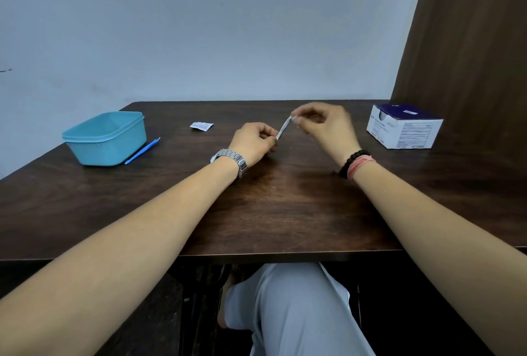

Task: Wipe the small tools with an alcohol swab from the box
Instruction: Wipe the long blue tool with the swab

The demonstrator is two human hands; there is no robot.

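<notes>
While the fingers of the left hand pinch the lower end of a thin white swab packet, those of the right hand pinch its upper end, so the packet stretches slantwise between the two hands, held above the dark wooden table. Both hands are curled around that small strip; the right one is slightly blurred, and whether the packet is already torn cannot be told. A metal watch sits on the left wrist, and a dark bead bracelet with a pink band lies on the right wrist.

Just beyond the left fingers and a little to their left, a second white packet lies flat on the table. Farther to the left, a slim blue tool lies beside a light blue plastic tub, touching or nearly touching its wall. Well off to the right of the right fingers, the white and dark blue swab box stands near the table's far corner, beside a brown wooden panel. Behind everything rises a pale wall.
</notes>
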